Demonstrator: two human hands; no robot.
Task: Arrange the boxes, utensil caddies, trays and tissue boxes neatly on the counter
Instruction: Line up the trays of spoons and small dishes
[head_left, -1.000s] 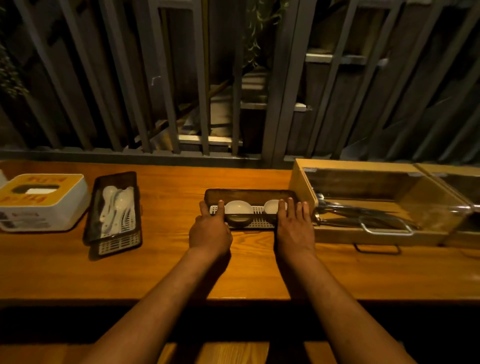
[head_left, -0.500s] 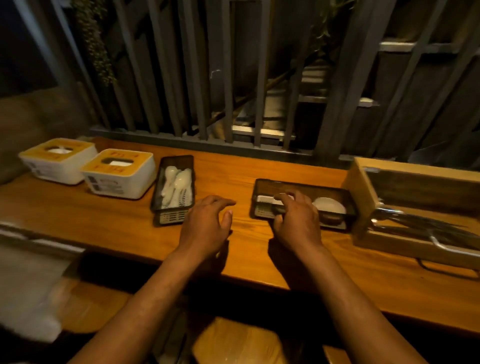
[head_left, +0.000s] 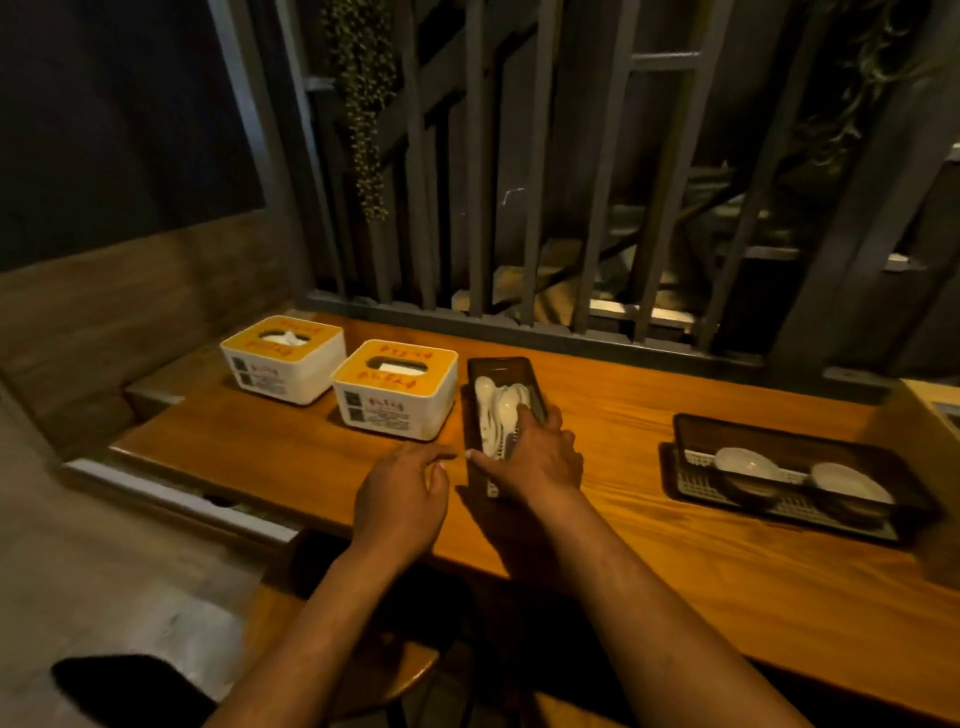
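Observation:
A narrow dark spoon caddy (head_left: 496, 370) with white spoons lies lengthwise on the wooden counter (head_left: 649, 431). My right hand (head_left: 535, 457) rests on its near end, fingers over the rim and the spoons. My left hand (head_left: 402, 493) hovers just left of the caddy's near corner, fingers spread, holding nothing. Two white tissue boxes with orange tops, the nearer tissue box (head_left: 395, 389) and the farther tissue box (head_left: 283, 358), stand to the left of the caddy. A wider dark tray (head_left: 800, 441) with two white bowls lies to the right.
A light wooden box corner (head_left: 930, 410) shows at the right edge. Grey metal bars (head_left: 519, 208) run along the counter's back. The counter ends at a wall ledge on the left. A wooden stool (head_left: 395, 670) sits under the counter's front edge.
Both hands left the wide tray with the bowls and moved left. My right hand now lies on the spoon caddy, my left beside it. My view turned left.

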